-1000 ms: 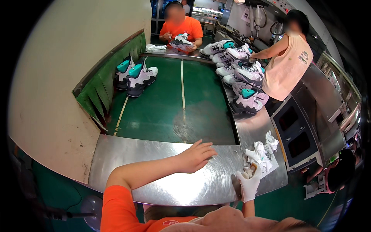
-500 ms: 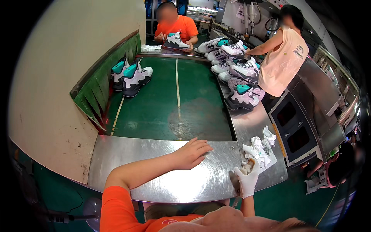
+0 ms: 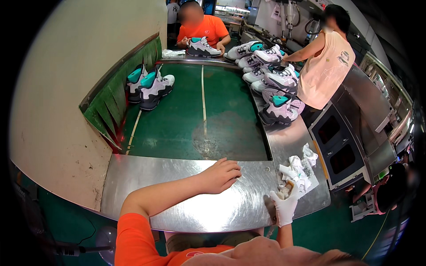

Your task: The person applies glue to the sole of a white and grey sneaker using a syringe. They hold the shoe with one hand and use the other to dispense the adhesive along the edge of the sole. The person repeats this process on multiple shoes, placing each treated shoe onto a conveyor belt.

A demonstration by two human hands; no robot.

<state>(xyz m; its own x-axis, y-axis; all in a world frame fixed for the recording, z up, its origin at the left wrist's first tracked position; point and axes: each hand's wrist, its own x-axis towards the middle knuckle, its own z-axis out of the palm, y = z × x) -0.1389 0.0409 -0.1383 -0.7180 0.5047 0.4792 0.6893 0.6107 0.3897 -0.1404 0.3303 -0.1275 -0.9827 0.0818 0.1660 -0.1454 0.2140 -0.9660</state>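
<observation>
My bare left hand lies palm down on the steel tabletop, its fingers stretched forward and slightly bent, holding nothing. Beyond its fingertips is a green conveyor belt. At the right end of the steel, my right hand wears a white glove. Its fingers curl round a small tan and whitish piece, whose kind I cannot make out. Just past this hand lie crumpled white cloths or papers, partly on a speckled sheet.
Two white and black sneakers with teal linings stand on the belt's left side by green flaps. Several matching sneakers are heaped on the right ledge. Across the belt, a person in orange handles another sneaker; someone in a sleeveless top stands at right.
The person across the belt has lowered and levelled the sneaker onto the far ledge. Another person in a pale top now shows behind at the left. My hands have hardly moved.
</observation>
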